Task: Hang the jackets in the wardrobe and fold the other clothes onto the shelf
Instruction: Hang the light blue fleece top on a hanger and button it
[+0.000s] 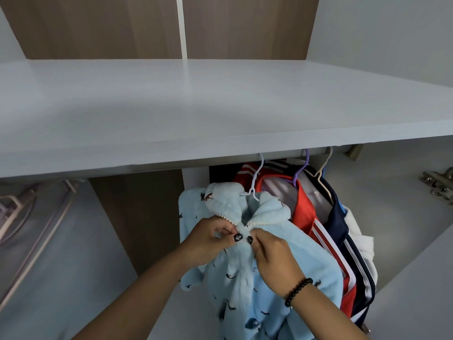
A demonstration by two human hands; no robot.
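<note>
A fluffy light-blue jacket (245, 285) with small dark prints hangs on a white hanger (256, 177) from the rail under the white shelf (196, 106). My left hand (210, 238) and my right hand (272, 253) both pinch the jacket's front just below the collar, thumbs nearly touching. Behind it to the right hang a red jacket with white stripes (308, 217) on a purple hanger (300, 168) and a navy jacket (343, 224) on a beige hanger (323, 168).
A wide white shelf spans the view above the rail. A brown divider panel (137, 217) stands left of the hanging clothes. Pale hangers (22, 209) show blurred at the far left. A door hinge (438, 185) sits on the right wall.
</note>
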